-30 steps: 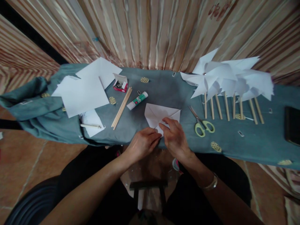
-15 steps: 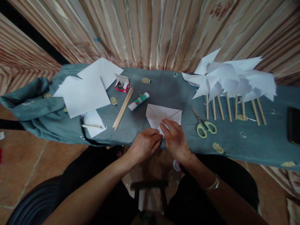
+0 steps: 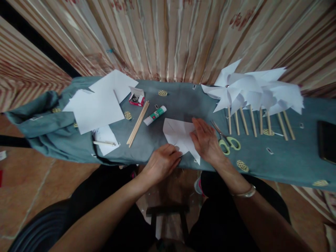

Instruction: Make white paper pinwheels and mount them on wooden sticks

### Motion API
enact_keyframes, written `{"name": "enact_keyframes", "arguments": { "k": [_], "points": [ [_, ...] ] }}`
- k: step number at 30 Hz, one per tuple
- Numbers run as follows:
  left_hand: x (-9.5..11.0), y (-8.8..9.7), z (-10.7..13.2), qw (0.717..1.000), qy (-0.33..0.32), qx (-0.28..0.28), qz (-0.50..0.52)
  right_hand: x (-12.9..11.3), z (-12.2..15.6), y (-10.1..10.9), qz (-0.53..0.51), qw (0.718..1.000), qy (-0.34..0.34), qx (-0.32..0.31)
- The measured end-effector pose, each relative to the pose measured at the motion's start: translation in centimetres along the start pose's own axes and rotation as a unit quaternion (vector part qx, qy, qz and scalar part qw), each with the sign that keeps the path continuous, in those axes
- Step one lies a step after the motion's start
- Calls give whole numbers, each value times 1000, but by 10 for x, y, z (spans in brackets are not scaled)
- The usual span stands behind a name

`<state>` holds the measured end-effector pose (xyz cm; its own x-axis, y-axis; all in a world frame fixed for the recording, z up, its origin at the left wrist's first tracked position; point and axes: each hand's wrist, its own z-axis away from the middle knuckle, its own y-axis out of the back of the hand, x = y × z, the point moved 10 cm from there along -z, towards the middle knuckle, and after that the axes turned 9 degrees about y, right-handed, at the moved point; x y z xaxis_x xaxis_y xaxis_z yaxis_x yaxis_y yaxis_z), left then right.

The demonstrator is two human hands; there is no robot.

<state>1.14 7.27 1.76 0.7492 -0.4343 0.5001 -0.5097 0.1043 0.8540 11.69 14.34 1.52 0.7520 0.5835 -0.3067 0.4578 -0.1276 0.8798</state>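
Observation:
A cut sheet of white paper [image 3: 178, 130] lies near the front edge of the cloth-covered table, with slits running in from its corners. My left hand [image 3: 164, 161] is closed, pinching the paper's near left corner between thumb and fingers. Over the paper's right edge rests my right hand [image 3: 206, 140], its fingers stretched out and touching the sheet; they hide that corner. One pointed flap of the sheet hangs toward the front edge between my hands. Just right of my right hand lie the scissors [image 3: 226, 140] with green handles. A glue stick [image 3: 155, 115] lies beyond the paper, to the left.
Wooden sticks [image 3: 138, 123] lie beside an open small red box [image 3: 137, 97] of metal pins. Farther left are white paper sheets [image 3: 98, 112] and a pen [image 3: 104, 143]. Several paper pinwheels [image 3: 243, 89] on sticks lie at the right. A dark phone-like object [image 3: 327, 141] sits at the far right.
My right hand has moved right, from the paper's near middle to its right edge, and its fingers have straightened. A pointed flap now extends toward me. My left hand stays on its corner.

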Motion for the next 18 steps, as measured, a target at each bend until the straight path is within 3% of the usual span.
{"name": "enact_keyframes", "arguments": {
  "k": [5,9,13,18],
  "points": [
    [0,4,2,1000,-7,3,1,15,-4,7,-2,1000,-13,-10],
    [-6,12,6,1000,-6,20,-2,36,2,16,-77,995,-67,18],
    [-19,24,3,998,-8,46,-45,59,16,11,-172,972,-161,6],
    [-34,39,-7,992,3,81,-102,61,36,2,-269,937,-221,-21]
  ]
}}
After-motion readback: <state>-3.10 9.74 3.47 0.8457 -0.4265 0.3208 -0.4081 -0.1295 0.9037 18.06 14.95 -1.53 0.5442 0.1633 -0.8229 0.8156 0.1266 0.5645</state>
